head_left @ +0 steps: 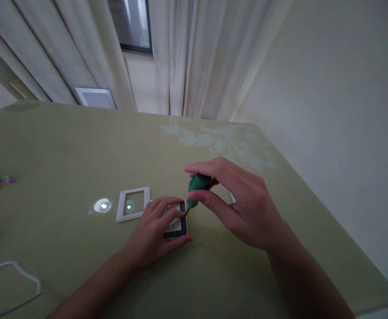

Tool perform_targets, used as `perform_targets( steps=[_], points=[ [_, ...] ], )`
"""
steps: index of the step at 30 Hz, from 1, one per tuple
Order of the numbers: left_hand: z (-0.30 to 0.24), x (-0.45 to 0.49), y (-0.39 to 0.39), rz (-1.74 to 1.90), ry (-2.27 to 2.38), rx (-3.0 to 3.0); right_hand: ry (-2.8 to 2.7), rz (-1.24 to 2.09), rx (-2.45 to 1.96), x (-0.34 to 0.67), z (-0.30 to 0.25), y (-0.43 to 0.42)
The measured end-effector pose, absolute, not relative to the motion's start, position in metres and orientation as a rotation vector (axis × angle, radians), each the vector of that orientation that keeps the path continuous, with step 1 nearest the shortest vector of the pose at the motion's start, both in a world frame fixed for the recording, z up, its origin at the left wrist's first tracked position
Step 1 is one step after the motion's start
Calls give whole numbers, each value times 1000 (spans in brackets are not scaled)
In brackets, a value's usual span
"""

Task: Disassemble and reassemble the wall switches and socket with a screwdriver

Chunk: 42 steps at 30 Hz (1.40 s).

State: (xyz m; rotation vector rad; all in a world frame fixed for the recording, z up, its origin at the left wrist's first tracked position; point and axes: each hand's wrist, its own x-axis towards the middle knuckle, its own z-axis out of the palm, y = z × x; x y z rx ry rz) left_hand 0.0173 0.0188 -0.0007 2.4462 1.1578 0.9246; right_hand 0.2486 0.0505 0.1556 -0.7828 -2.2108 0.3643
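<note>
Green screwdriver (196, 188) in right hand (242, 201)

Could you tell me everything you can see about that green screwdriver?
The green-handled screwdriver has a plastic-looking handle with a darker end and a thin, metal-looking shaft. It is tilted, handle up and leaning right, in the grip of the right hand, its shaft pointing down to the right edge of a white, dark-bordered square socket. A fingertip of the left hand lies close by; contact and tip shape cannot be made out.
</note>
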Motion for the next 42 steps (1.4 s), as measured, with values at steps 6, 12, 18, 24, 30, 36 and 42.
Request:
perform_targets(
  steps=[6,12,18,24,30,36,42],
  points=[
    [-2,18,21,958,1143,2426,-2190,351,-773,249,157,50],
    [-3,18,20,989,1128,2459,-2190,369,-775,249,156,50],
    [-1,18,20,993,1111,2434,-2217,387,-761,247,153,51],
    [3,21,21,994,1133,2419,-2216,404,-753,247,155,50],
    [3,21,21,992,1140,2415,-2191,380,-760,249,156,48],
    [3,23,22,991,1130,2403,-2216,419,-743,246,151,51],
    [4,23,20,998,1132,2381,-2200,392,-756,248,156,46]
  ],
)
